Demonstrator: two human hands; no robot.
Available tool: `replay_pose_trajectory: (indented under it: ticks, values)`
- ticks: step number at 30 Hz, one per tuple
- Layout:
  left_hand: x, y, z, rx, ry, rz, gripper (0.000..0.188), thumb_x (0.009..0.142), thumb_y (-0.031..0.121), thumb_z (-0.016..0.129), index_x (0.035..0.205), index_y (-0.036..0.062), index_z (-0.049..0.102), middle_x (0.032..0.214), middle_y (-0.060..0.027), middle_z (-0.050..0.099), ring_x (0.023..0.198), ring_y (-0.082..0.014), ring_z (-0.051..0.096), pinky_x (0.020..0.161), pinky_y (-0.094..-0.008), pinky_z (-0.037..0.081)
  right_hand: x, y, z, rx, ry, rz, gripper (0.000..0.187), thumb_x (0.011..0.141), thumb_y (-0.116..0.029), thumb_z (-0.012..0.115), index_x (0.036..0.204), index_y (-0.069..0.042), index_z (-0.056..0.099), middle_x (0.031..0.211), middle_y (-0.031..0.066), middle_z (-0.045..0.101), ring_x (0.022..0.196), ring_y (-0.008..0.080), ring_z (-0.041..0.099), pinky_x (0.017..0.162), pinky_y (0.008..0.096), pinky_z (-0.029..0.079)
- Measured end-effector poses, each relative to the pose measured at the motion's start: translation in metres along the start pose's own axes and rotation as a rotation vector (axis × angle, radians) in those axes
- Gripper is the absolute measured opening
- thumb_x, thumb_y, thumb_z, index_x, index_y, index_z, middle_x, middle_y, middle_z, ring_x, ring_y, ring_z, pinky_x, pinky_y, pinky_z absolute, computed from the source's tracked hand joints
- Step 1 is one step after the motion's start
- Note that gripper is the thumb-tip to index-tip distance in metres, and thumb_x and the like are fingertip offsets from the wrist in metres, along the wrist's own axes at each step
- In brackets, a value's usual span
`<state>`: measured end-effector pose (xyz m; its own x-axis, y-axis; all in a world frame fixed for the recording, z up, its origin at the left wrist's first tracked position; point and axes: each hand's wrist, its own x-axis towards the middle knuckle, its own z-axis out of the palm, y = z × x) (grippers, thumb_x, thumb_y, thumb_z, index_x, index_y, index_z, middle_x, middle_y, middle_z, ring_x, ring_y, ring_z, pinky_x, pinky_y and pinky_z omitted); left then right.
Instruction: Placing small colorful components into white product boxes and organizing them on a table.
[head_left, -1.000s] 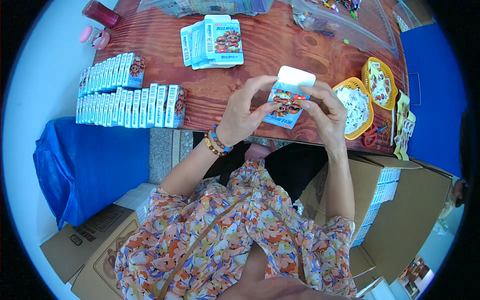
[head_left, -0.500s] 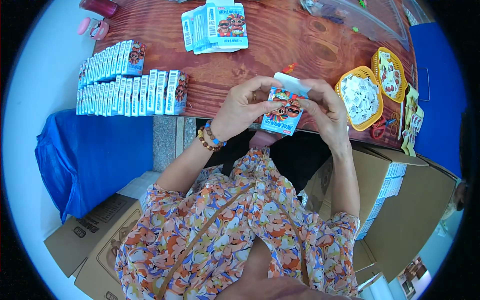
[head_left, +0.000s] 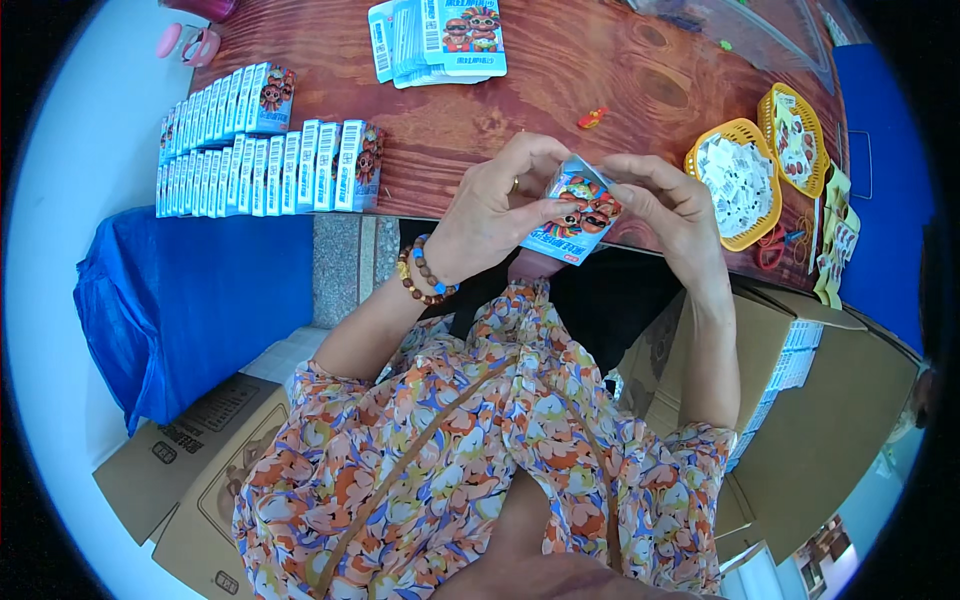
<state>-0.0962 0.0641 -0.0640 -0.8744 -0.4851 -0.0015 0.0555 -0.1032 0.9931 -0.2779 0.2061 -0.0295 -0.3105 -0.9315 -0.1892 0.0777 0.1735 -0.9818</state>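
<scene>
A small blue-and-white carton (head_left: 566, 240) with cartoon figures on its front is held up at the table's near edge. My left hand (head_left: 497, 210) grips its left side, thumb across the front and fingers behind. With thumb and fingers, my right hand (head_left: 672, 205) pinches the carton's upper right corner. The carton's top end looks open, with a dark gap showing there. Beyond the hands, a small red-and-yellow toy figure (head_left: 592, 118) lies on the table.
Rows of upright filled-out cartons (head_left: 255, 165) stand at left, near a stack of flat cartons (head_left: 450, 45). On the right are two yellow baskets (head_left: 733, 240) of small packets, red scissors (head_left: 770, 247), a strip of yellow sachets (head_left: 838, 240) and a clear plastic bin (head_left: 775, 45). Cardboard boxes (head_left: 830, 430) flank me.
The carton has turned from flat to squared out, its white top flap no longer sticking up. My right hand has shifted to its upper right corner. The whole view has moved slightly.
</scene>
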Motion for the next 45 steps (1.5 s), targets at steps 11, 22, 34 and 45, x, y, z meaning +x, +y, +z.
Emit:
replay_pose_trajectory:
  ticks: [11,22,34,45]
  values:
    - [0.0,-0.001,-0.003,-0.013,-0.057,-0.02,0.039,0.09,0.009,0.072,0.123,0.006,0.053,0.104,-0.0074,0.068,0.092,-0.0121,0.068,0.078,-0.0286,0.056,-0.002,-0.009,-0.002,-0.217,-0.061,-0.048,0.026,0.096,-0.001,0.06,0.121,0.001,0.068,0.108,0.0066,0.071,0.098,0.0126,0.065,0.088,0.0277,0.052]
    - [-0.007,0.002,-0.001,-0.043,-0.108,-0.015,0.04,0.092,0.008,0.069,0.13,0.0041,0.057,0.108,-0.0062,0.068,0.094,-0.0108,0.067,0.08,-0.0271,0.056,-0.002,-0.002,-0.004,-0.149,-0.057,-0.095,0.028,0.102,-0.013,0.056,0.122,0.002,0.067,0.102,0.0053,0.071,0.094,0.0109,0.064,0.083,0.0268,0.052]
    - [-0.01,0.005,-0.002,-0.08,-0.129,-0.102,0.04,0.093,0.01,0.069,0.13,0.002,0.057,0.108,-0.0071,0.069,0.095,-0.0118,0.068,0.083,-0.0273,0.056,-0.008,-0.005,0.001,-0.561,0.057,-0.115,0.025,0.097,-0.003,0.06,0.12,0.002,0.066,0.1,0.0069,0.072,0.084,0.011,0.066,0.073,0.0243,0.053]
    - [-0.01,-0.007,0.001,-0.052,-0.134,-0.053,0.04,0.093,0.011,0.068,0.13,0.0024,0.057,0.108,-0.0072,0.069,0.091,-0.0101,0.067,0.078,-0.0266,0.056,-0.014,0.0,0.0,-0.135,0.011,-0.007,0.022,0.094,-0.003,0.063,0.115,0.0,0.069,0.106,0.005,0.072,0.099,0.0126,0.066,0.085,0.0263,0.053]
